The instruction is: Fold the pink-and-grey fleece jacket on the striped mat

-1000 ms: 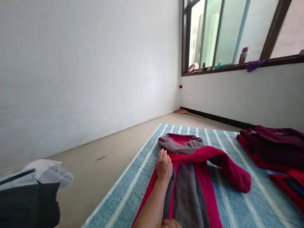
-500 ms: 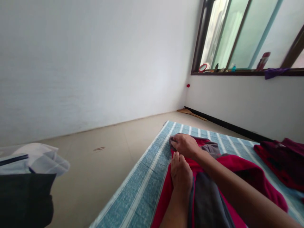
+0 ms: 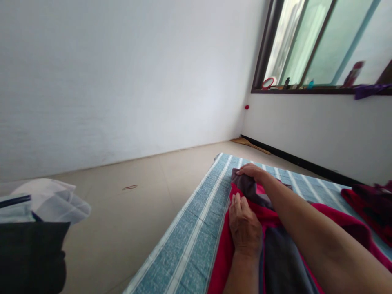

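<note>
A red and grey fleece garment lies spread on a blue striped mat. My left hand rests flat on its red left side, fingers stretched toward the collar. My right hand reaches across from the right and grips the grey collar at the garment's far end, fingers curled over the cloth. My right forearm covers much of the garment's right side.
A stack of dark red folded clothes sits on the mat at the right edge. A white and dark bundle lies on the tiled floor at left. A window sill holds small bottles and a purple cloth. White walls enclose the corner.
My right hand came in from the lower right and took hold of the grey collar. My left hand stayed pressed on the red side. The view swung left.
</note>
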### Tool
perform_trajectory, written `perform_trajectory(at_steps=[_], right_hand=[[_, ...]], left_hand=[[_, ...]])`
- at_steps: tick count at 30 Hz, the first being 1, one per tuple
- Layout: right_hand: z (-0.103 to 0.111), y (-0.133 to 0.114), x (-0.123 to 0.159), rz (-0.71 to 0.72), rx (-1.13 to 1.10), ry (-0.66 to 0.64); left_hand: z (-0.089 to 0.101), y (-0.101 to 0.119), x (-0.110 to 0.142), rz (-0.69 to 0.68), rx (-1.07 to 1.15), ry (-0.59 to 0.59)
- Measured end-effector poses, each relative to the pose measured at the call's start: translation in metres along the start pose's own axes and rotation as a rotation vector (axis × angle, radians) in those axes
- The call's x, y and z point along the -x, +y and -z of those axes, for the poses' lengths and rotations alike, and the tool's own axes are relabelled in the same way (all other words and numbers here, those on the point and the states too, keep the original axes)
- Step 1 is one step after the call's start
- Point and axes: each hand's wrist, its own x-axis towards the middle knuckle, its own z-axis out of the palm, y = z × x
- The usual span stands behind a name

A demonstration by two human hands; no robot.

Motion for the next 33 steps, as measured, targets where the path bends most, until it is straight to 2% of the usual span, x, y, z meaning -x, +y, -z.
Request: perform_trajectory(at_steps=[5, 9, 13, 17, 23, 29, 33], right_hand=[[-0.006, 0.037, -0.006, -0.052, -0.243, 0.007], [-0.006, 0.048, -0.013, -0.051, -0.336, 0.058], [-0.002, 0.053, -0.013, -0.053, -0.298, 0.091], [-0.003, 0.044, -0.01, -0.066, -0.158, 0.097], [0.004, 0.019, -0.012, -0.049, 0.017, 0.086], [0.006, 0.001, -0.024, -0.022, 0.071, 0.108], [0.001, 0.005, -0.031, 0.009, 0.047, 0.148]], left_hand=[[0.011, 0.005, -0.003, 0.025, 0.007, -0.177], [0.016, 0.005, -0.004, 0.035, 0.024, -0.315], [0.017, 0.006, -0.003, 0.035, 0.026, -0.359], [0.012, 0.003, 0.001, 0.041, 0.024, -0.36], [0.004, -0.002, 0.003, -0.008, 0.007, -0.29], [0.001, -0.002, 0.002, 0.024, -0.011, -0.325], [-0.003, -0.003, 0.003, 0.026, -0.026, -0.308]])
